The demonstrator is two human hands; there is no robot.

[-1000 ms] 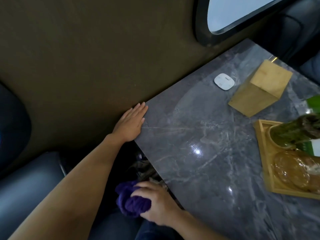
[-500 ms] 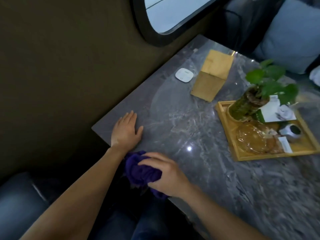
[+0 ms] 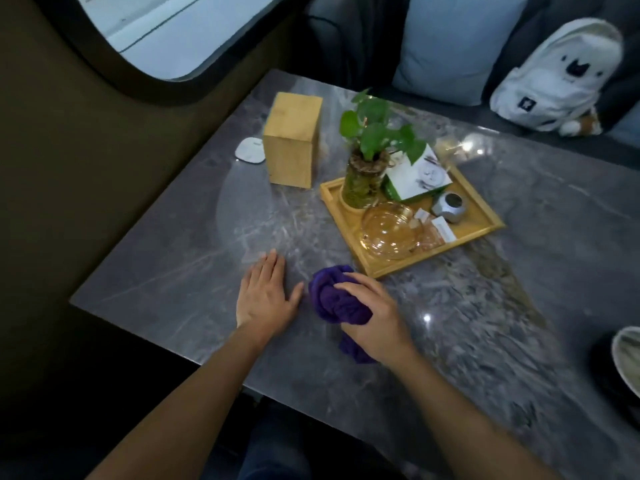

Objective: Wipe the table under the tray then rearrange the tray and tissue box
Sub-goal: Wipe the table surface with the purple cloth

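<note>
A wooden tray (image 3: 474, 232) sits mid-table holding a potted plant (image 3: 367, 161), a glass dish (image 3: 388, 232), a green-and-white pack and a small grey object. A wooden tissue box (image 3: 292, 147) stands upright just left of the tray, toward the window. My right hand (image 3: 375, 318) is closed on a bunched purple cloth (image 3: 332, 299), resting on the grey marble table (image 3: 519, 306) just in front of the tray's near corner. My left hand (image 3: 265, 297) lies flat on the table beside the cloth, fingers apart, holding nothing.
A small white rounded device (image 3: 250, 151) lies left of the tissue box near the wall. Beyond the table, a bench carries a blue cushion (image 3: 457, 46) and a white backpack (image 3: 561, 74). A pale rounded object (image 3: 627, 355) shows at the right edge.
My right hand brought the purple cloth up from below the table edge onto the tabletop near the tray. My left hand slid from the table's corner further in. The view swung toward the tray.
</note>
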